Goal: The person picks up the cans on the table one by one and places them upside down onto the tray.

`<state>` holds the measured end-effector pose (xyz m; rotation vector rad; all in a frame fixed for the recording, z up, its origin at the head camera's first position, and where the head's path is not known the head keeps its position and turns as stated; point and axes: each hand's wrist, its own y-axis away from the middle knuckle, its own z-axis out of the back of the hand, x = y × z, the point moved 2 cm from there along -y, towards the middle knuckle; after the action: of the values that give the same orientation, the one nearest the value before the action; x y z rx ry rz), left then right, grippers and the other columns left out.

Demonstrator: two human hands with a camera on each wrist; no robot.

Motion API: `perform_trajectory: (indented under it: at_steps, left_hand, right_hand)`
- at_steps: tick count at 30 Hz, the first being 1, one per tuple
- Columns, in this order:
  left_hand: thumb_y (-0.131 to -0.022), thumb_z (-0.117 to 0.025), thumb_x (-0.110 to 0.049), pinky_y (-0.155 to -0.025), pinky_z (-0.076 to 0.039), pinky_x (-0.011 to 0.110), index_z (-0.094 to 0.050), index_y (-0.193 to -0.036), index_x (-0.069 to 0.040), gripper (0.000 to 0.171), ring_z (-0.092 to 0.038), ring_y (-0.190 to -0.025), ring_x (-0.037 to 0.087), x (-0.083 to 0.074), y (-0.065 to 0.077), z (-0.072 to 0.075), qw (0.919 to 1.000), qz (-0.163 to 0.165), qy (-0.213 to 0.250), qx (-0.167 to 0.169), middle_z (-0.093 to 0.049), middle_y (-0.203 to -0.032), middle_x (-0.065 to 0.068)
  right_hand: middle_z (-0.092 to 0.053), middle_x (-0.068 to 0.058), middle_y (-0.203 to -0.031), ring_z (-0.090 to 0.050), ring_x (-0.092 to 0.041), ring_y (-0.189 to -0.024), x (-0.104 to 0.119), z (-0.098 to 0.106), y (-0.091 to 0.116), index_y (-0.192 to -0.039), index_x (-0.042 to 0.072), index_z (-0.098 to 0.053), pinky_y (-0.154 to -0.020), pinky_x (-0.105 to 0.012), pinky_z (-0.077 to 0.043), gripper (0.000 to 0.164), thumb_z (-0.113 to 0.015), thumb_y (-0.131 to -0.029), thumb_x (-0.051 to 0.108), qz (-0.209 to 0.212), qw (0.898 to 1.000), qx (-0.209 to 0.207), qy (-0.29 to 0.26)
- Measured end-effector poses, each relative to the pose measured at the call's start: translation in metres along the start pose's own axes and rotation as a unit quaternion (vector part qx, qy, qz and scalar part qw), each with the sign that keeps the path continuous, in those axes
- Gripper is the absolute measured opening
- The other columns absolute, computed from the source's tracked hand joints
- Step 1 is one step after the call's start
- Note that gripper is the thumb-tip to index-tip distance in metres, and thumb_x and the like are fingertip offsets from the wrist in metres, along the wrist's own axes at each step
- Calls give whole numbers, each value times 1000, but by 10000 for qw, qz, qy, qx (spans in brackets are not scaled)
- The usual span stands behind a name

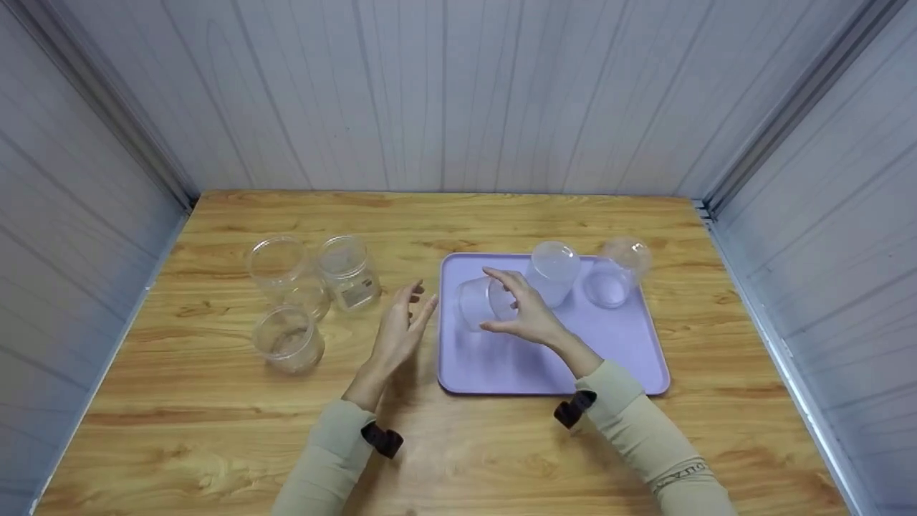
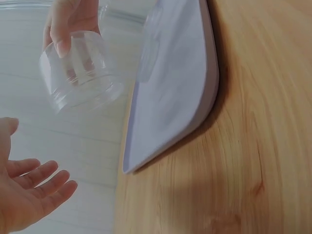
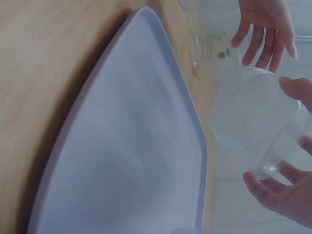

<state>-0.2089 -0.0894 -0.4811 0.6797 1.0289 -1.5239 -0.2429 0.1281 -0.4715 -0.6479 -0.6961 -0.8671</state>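
My right hand [image 1: 534, 315] grips a clear plastic tub [image 1: 474, 304] over the left part of a lilac tray [image 1: 573, 373]. The tub is tipped on its side, thumb and fingers spread around its rim end. In the right wrist view the tub [image 3: 251, 117] appears raised off the tray [image 3: 122, 126]. My left hand [image 1: 397, 333] is just left of the tray, holding nothing, its fingers loosely extended. The left wrist view shows that hand [image 2: 34, 190] apart from the tub [image 2: 80, 78].
On the tray stand a cloudy clear cup [image 1: 553, 269] and a clear jar [image 1: 609, 287] near the right edge. Left on the wooden table are a labelled clear jar [image 1: 349, 276], a tall clear jar [image 1: 278, 261] and a short clear tub [image 1: 289, 340]. Pale panel walls [image 1: 444, 93] enclose the table.
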Motion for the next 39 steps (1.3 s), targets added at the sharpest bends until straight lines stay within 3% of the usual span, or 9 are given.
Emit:
perform_trajectory:
  at_steps: [7,14,20,25,32,39]
  left_hand:
    - [-86,-58,-26,-86,-41,39,-48,-120,5,48,-51,-99,30,6,-12,11,9964,-174,-803,-226,-54,-108,18]
    - [-86,-57,-28,-88,-40,42,-47,-121,5,49,-49,-103,32,5,-22,21,9880,-234,-1518,-164,-52,-110,18]
    - [-86,-57,-25,-93,-37,43,-43,-123,8,51,-44,-109,36,3,-31,30,9824,-317,-1839,65,-46,-117,24]
    - [-85,-59,-24,-91,-39,42,-44,-121,10,52,-45,-107,36,-1,-38,37,9713,-594,-2300,84,-47,-115,25]
    - [-84,-60,-24,-91,-39,42,-42,-123,10,55,-43,-109,36,-4,-46,44,9615,-560,-2687,103,-45,-118,26]
    - [-85,-59,-25,-92,-38,40,-41,-120,15,57,-44,-106,37,-3,-53,53,9424,-773,-3244,280,-43,-116,28]
  right_hand:
    - [-40,-12,-125,-38,-28,-114,-6,-4,-12,-136,16,-36,-93,-44,-34,83,-77,-65,28,-231,9953,111,935]
    - [-40,-15,-125,-37,-32,-113,-8,-9,-23,-136,16,-36,-92,-43,-36,85,-78,-63,28,-245,9889,197,1455]
    - [-38,-17,-126,-38,-33,-111,-8,-11,-29,-137,16,-35,-90,-44,-38,86,-77,-63,27,-251,9826,327,1811]
    - [-37,-17,-128,-38,-35,-110,-11,-12,-33,-137,15,-33,-88,-45,-38,87,-78,-63,25,-331,9780,427,2014]
    - [-35,-19,-130,-36,-37,-114,-14,-10,-38,-138,14,-33,-91,-48,-36,87,-78,-64,24,-566,9732,554,2159]
    - [-32,-19,-133,-31,-38,-118,-14,-9,-45,-139,14,-31,-91,-52,-34,87,-78,-65,22,-726,9708,694,2179]
